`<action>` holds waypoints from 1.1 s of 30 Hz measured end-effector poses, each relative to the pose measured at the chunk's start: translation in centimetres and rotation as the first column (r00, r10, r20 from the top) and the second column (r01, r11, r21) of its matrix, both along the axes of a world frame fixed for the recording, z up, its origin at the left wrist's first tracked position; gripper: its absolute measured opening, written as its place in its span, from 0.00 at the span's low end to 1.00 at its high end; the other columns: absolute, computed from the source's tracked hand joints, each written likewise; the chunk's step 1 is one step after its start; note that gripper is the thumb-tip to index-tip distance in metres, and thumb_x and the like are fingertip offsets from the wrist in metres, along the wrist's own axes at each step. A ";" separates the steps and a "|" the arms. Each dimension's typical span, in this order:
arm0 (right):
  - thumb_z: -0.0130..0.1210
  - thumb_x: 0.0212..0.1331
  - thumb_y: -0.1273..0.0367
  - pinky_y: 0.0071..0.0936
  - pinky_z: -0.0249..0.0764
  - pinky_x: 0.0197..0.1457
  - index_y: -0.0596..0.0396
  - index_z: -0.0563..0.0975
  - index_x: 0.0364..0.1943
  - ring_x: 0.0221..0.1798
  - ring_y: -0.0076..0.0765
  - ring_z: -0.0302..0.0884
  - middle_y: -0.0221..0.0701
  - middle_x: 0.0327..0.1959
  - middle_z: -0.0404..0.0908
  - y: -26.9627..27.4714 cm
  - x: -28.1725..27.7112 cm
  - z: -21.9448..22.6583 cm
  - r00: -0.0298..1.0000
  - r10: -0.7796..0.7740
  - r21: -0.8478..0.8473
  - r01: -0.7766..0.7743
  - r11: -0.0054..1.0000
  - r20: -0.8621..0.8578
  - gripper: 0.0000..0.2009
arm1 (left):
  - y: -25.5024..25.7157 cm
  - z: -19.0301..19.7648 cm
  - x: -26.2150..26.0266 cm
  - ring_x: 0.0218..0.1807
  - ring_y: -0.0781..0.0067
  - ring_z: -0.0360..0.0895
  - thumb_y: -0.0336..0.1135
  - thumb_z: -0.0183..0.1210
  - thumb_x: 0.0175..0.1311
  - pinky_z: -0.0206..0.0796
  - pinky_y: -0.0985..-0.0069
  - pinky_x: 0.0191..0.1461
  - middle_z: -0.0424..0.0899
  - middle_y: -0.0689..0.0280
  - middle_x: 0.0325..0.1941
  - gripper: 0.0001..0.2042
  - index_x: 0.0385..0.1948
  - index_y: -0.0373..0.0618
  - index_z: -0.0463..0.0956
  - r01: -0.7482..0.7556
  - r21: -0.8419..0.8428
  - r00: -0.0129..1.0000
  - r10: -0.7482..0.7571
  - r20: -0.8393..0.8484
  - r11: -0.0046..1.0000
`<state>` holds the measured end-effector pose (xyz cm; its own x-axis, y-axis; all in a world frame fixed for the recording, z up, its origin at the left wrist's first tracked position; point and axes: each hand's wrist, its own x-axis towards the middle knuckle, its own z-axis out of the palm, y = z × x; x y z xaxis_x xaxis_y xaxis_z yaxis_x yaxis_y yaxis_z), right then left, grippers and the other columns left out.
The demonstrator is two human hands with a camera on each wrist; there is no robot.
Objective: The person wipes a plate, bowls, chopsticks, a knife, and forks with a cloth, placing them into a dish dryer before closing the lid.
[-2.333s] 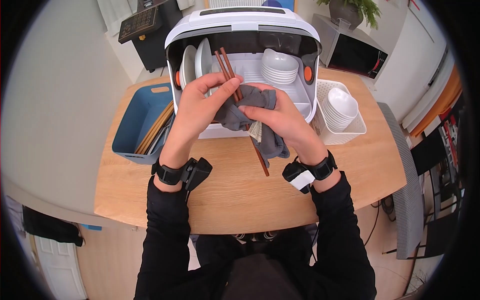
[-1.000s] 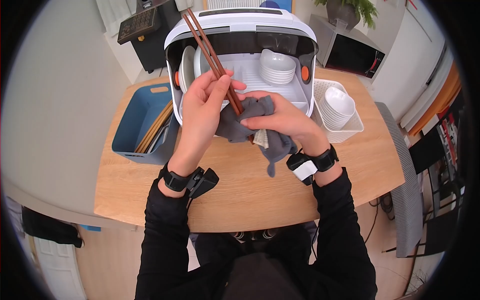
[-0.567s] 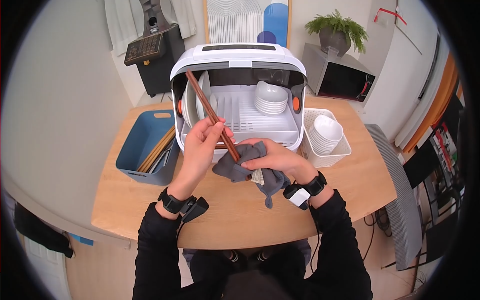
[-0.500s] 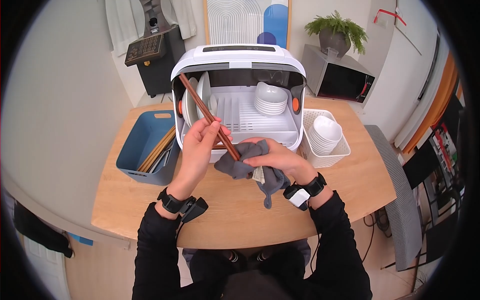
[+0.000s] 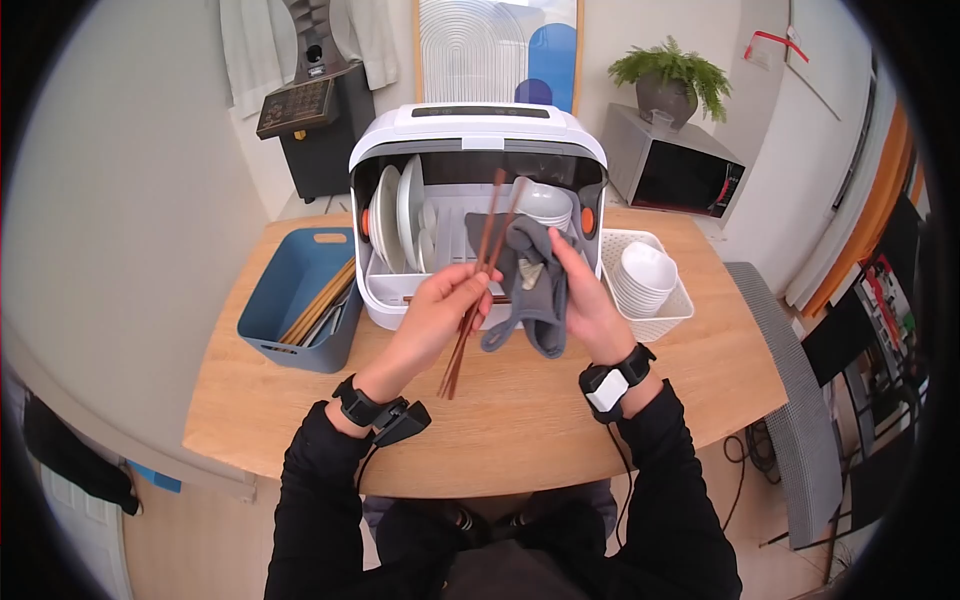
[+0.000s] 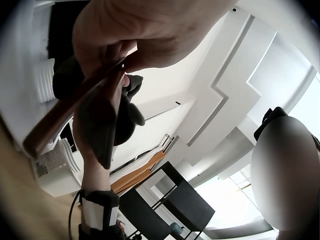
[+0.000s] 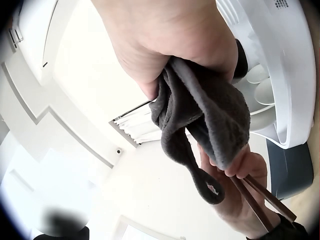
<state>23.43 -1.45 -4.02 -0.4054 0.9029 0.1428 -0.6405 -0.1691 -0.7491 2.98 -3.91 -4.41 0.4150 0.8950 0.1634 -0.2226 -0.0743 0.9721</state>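
In the head view my left hand [image 5: 447, 310] pinches a pair of reddish-brown chopsticks [image 5: 456, 368] near their middle. They stand steeply tilted, upper ends blurred, in front of the dish dryer. My right hand [image 5: 592, 312] holds a bunched grey cloth [image 5: 540, 305] with a pale label and a hanging loop, just right of the chopsticks. The right wrist view has the cloth [image 7: 200, 110] gripped between thumb and fingers, with the chopsticks [image 7: 252, 202] in the left hand beyond it. Seen from the left wrist, the chopsticks [image 6: 65, 117] run from the pinching fingertips toward the camera.
Behind the hands stands an open white dish dryer [image 5: 385, 312] with upright plates [image 5: 411, 215], stacked bowls [image 5: 543, 200] and brown sticks along its front ledge. A blue bin [image 5: 262, 318] with wooden chopsticks is left; a white basket [image 5: 672, 318] of bowls is right. A microwave [image 5: 690, 175] stands behind.
The right hand and cloth have come off the chopsticks, moving up and right. The left hand has shifted right and turned the chopsticks, whose lower ends now show below it. The head view has tilted up.
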 end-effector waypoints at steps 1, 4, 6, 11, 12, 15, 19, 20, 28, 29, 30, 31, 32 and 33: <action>0.49 0.72 0.56 0.30 0.80 0.52 0.56 0.74 0.56 0.47 0.31 0.82 0.35 0.50 0.82 0.0 0.0 -0.4 0.993 0.117 0.028 -0.117 0.993 -0.010 0.20 | 0.0 -0.4 0.5 0.26 0.86 0.66 0.39 0.48 0.76 0.58 0.85 0.28 0.72 0.74 0.25 0.11 0.46 0.43 0.75 0.012 0.002 1.000 -0.012 -0.018 1.000; 0.48 0.72 0.60 0.34 0.83 0.49 0.57 0.73 0.56 0.46 0.36 0.83 0.39 0.48 0.82 0.3 -1.0 -1.6 0.993 -0.037 0.049 0.032 0.998 0.111 0.18 | 0.0 -1.3 1.1 0.24 0.87 0.62 0.41 0.46 0.77 0.56 0.84 0.26 0.69 0.76 0.24 0.12 0.43 0.45 0.75 -0.003 -0.029 0.994 -0.001 -0.113 1.000; 0.49 0.72 0.62 0.33 0.82 0.50 0.57 0.74 0.56 0.46 0.35 0.83 0.37 0.48 0.82 0.4 -1.5 -2.1 0.985 -0.116 0.045 0.111 0.993 0.124 0.16 | 0.8 -2.1 0.8 0.24 0.87 0.62 0.41 0.46 0.77 0.56 0.85 0.26 0.69 0.76 0.24 0.12 0.44 0.44 0.75 0.022 0.008 0.987 -0.021 -0.159 1.000; 0.51 0.70 0.65 0.31 0.80 0.51 0.56 0.75 0.54 0.47 0.32 0.82 0.32 0.48 0.82 1.6 -0.3 -1.9 0.962 -0.271 0.021 0.270 0.963 0.044 0.14 | 0.7 -1.2 0.0 0.20 0.86 0.62 0.41 0.47 0.77 0.55 0.85 0.23 0.71 0.74 0.24 0.13 0.47 0.41 0.75 0.055 -0.152 0.965 -0.091 -0.245 0.987; 0.51 0.69 0.66 0.31 0.80 0.50 0.57 0.75 0.53 0.46 0.31 0.82 0.32 0.48 0.82 1.7 0.1 -1.4 0.955 -0.295 0.002 0.295 0.955 0.027 0.14 | 0.9 -1.2 -0.3 0.18 0.85 0.63 0.41 0.47 0.77 0.55 0.85 0.21 0.72 0.73 0.23 0.14 0.48 0.41 0.74 0.075 -0.143 0.962 -0.110 -0.250 0.987; 0.52 0.69 0.63 0.31 0.80 0.48 0.54 0.77 0.52 0.46 0.30 0.81 0.31 0.47 0.82 2.3 0.4 -1.6 0.927 -0.374 -0.047 0.373 0.927 -0.028 0.14 | 1.1 -1.3 -0.5 0.17 0.84 0.69 0.41 0.48 0.77 0.58 0.85 0.21 0.76 0.71 0.24 0.14 0.50 0.40 0.74 0.080 -0.155 0.969 -0.113 -0.219 0.985; 0.49 0.70 0.58 0.32 0.78 0.50 0.52 0.75 0.54 0.48 0.31 0.80 0.29 0.48 0.81 1.9 -0.6 -2.2 0.902 -0.429 -0.124 0.420 0.899 -0.051 0.17 | 0.5 -0.8 0.1 0.20 0.82 0.76 0.40 0.48 0.76 0.63 0.86 0.23 0.80 0.69 0.27 0.14 0.50 0.40 0.74 -0.028 -0.166 0.983 -0.003 -0.186 0.986; 0.48 0.71 0.57 0.33 0.78 0.51 0.51 0.75 0.55 0.49 0.31 0.79 0.29 0.49 0.81 1.5 -0.9 -2.1 0.907 -0.418 -0.136 0.408 0.903 -0.055 0.17 | 0.5 -0.9 0.0 0.19 0.83 0.75 0.40 0.49 0.76 0.63 0.86 0.23 0.80 0.69 0.27 0.13 0.50 0.40 0.74 -0.034 -0.147 0.982 0.006 -0.190 0.989; 0.47 0.71 0.52 0.33 0.78 0.53 0.51 0.72 0.59 0.51 0.32 0.79 0.32 0.52 0.80 1.2 0.3 -0.2 0.911 -0.406 -0.092 0.400 0.912 -0.065 0.22 | 1.2 -1.4 -0.8 0.20 0.87 0.68 0.38 0.51 0.75 0.60 0.86 0.24 0.78 0.71 0.27 0.12 0.49 0.41 0.77 -0.104 0.017 0.987 0.105 -0.122 0.994; 0.49 0.71 0.53 0.32 0.78 0.53 0.52 0.72 0.58 0.50 0.31 0.79 0.32 0.51 0.80 0.9 -0.2 -0.6 0.942 -0.333 -0.083 0.329 0.941 -0.048 0.21 | 1.2 -1.5 -0.6 0.20 0.87 0.68 0.38 0.51 0.75 0.58 0.85 0.23 0.78 0.72 0.27 0.12 0.48 0.41 0.78 -0.137 0.025 0.981 0.139 -0.132 0.990; 0.51 0.70 0.55 0.31 0.78 0.52 0.53 0.71 0.58 0.50 0.30 0.79 0.32 0.51 0.80 0.6 -0.8 -1.0 0.965 -0.260 -0.079 0.256 0.963 -0.032 0.21 | 1.1 -1.6 -0.2 0.21 0.87 0.67 0.38 0.51 0.75 0.57 0.85 0.23 0.77 0.72 0.26 0.12 0.47 0.41 0.78 -0.168 0.031 0.974 0.171 -0.145 0.985; 0.52 0.70 0.57 0.30 0.78 0.52 0.54 0.71 0.58 0.49 0.28 0.79 0.32 0.51 0.80 0.2 -1.4 -1.4 0.983 -0.185 -0.074 0.183 0.980 -0.017 0.20 | 1.1 -1.7 0.1 0.21 0.88 0.67 0.37 0.52 0.75 0.56 0.84 0.22 0.77 0.73 0.26 0.11 0.46 0.41 0.79 -0.198 0.039 0.966 0.202 -0.159 0.979; 0.54 0.69 0.59 0.29 0.78 0.51 0.55 0.72 0.57 0.49 0.27 0.79 0.32 0.50 0.80 -0.1 -2.2 -1.7 0.977 -0.211 -0.026 0.211 0.977 0.017 0.19 | 1.3 -2.4 0.2 0.21 0.85 0.68 0.37 0.53 0.73 0.57 0.83 0.22 0.77 0.72 0.26 0.11 0.46 0.42 0.79 -0.204 0.094 0.961 0.218 -0.173 0.974; 0.55 0.68 0.61 0.28 0.79 0.50 0.56 0.72 0.56 0.48 0.26 0.79 0.32 0.49 0.80 -0.6 -3.2 -1.7 0.970 -0.237 0.023 0.237 0.971 0.052 0.18 | 1.5 -3.2 0.5 0.21 0.83 0.70 0.36 0.54 0.72 0.58 0.81 0.22 0.77 0.72 0.25 0.10 0.46 0.42 0.79 -0.208 0.147 0.955 0.234 -0.184 0.967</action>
<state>20.26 -2.05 -5.72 -0.1877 0.9719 0.1424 -0.6193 -0.0045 -0.7851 3.45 -2.41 -7.56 0.2446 0.9457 0.2142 0.0099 -0.2234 0.9747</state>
